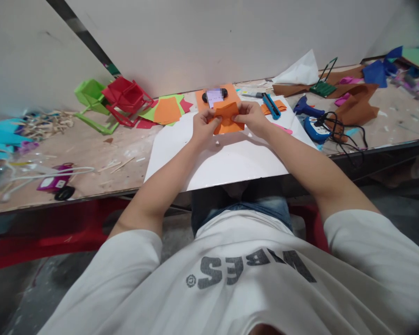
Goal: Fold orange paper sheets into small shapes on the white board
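Observation:
A piece of orange paper (226,122) is held up between both hands, bent along its middle. My left hand (205,124) pinches its left edge with thumb and fingers. On the other side, my right hand (253,115) grips the right edge, thumb in front. Below them lies a white board (209,167) on the table. Just behind the paper, a phone-like device with a lit screen (215,97) rests on an orange sheet (234,93). Near my right hand are a blue utility knife (271,106) and folded orange strips (282,108).
Green (91,97) and red miniature chairs (125,95) stand left, beside coloured paper sheets (167,110). To the right lie a blue glue gun (307,107), a blue device (316,129) with black cable, and brown sheets (356,109). A purple device (56,179) sits near the front-left edge.

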Motion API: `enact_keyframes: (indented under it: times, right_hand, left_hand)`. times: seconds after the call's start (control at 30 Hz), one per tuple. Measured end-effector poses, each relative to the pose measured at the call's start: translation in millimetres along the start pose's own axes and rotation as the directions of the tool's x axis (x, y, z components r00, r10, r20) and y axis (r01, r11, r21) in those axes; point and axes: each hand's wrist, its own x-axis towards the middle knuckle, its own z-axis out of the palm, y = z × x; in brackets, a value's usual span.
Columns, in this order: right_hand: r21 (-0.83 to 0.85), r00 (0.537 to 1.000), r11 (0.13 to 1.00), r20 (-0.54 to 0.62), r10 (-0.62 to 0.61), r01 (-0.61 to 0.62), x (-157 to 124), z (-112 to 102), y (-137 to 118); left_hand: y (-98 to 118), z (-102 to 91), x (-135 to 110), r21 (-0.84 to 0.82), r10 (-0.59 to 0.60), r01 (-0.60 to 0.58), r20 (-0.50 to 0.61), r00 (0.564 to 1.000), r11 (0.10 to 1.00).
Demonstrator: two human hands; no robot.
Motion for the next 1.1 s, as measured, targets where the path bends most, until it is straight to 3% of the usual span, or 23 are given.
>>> enact_keyframes:
  times: [0.4, 0.63, 0.87, 1.1]
  right_hand:
    - [0.053, 0.998, 0.998, -0.058, -0.039, 0.042, 19.9, 4.5, 15.2]
    - [0.037, 0.994, 0.993, -0.002, -0.109, 0.109, 16.3, 5.9, 16.8]
    - [-0.115, 0.988, 0.983, -0.029, -0.150, 0.146, 17.1, 2.4, 13.3]
    - [-0.235, 0.990, 0.962, 0.008, -0.143, 0.140, 15.2, -6.6, 9.3]
  left_hand:
    - [-15.8, -8.8, 20.2, -0.037, 0.135, -0.136, -0.048, 0.990, 0.990]
    - [-11.4, -12.3, 15.6, -0.005, 0.157, -0.157, -0.023, 0.987, 0.988]
    - [-6.2, -15.9, 12.2, -0.042, 0.150, -0.150, 0.013, 0.989, 0.988]
    - [-12.6, -19.9, 12.4, 0.067, 0.207, -0.211, 0.052, 0.977, 0.975]
